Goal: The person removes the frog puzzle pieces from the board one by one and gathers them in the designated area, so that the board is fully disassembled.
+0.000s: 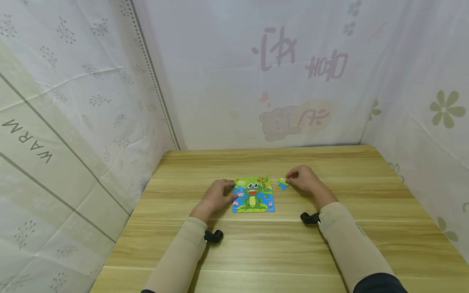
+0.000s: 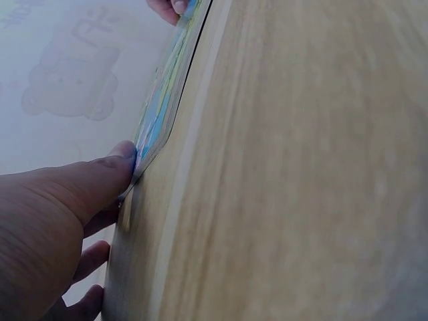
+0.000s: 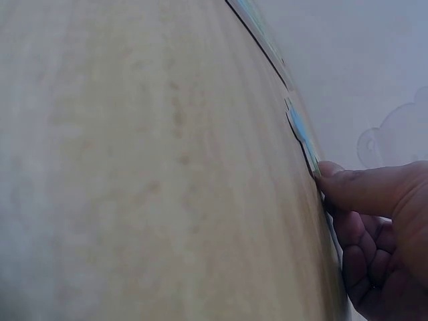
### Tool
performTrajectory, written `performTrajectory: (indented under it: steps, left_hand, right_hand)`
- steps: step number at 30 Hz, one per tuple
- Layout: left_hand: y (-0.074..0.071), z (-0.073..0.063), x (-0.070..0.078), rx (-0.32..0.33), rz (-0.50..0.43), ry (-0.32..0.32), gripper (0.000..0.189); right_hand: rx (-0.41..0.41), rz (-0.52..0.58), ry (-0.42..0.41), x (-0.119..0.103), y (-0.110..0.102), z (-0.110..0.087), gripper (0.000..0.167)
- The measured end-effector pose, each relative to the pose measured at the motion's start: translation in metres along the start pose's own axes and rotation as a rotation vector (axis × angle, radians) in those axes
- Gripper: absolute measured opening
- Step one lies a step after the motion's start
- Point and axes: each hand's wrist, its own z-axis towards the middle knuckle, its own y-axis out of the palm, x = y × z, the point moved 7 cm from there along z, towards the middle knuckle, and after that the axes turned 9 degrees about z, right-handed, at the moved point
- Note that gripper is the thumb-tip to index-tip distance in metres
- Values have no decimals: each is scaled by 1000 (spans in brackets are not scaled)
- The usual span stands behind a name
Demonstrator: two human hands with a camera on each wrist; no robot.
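Note:
A square jigsaw puzzle [image 1: 253, 196] with a green frog on a blue and green ground lies flat on the table. My left hand [image 1: 217, 196] holds it along its left side, thumb on the near part of that edge and fingers toward the top left corner. In the left wrist view the thumb [image 2: 114, 174] presses at the puzzle's corner. To the right of the puzzle, a loose green and blue puzzle piece [image 1: 282, 184] is pinched at its right end by my right hand [image 1: 305, 179]. A narrow gap separates piece and puzzle. The piece's blue side [image 3: 300, 130] shows in the right wrist view.
The wood-grain table [image 1: 256, 252] extends around both hands, its far edge meeting a pale printed curtain [image 1: 234, 81]. More curtain hangs at left and right. A black wrist camera mount [image 1: 214, 236] sits at the left cuff, another mount [image 1: 310, 218] at the right.

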Motion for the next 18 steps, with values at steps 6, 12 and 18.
performTrajectory:
  steps: [6,12,18]
  left_hand:
    - [0,0,1,-3,-10,1,54]
    - [-1,-1,1,8,-19,5,53]
    - [-1,-1,1,9,-16,-1,53]
  right_hand:
    - [-5,9,-6,-1,1,-2,12]
    - [1,6,-3,-1,1,-3,12]
    - [8,7,3,-1,1,-2,12]
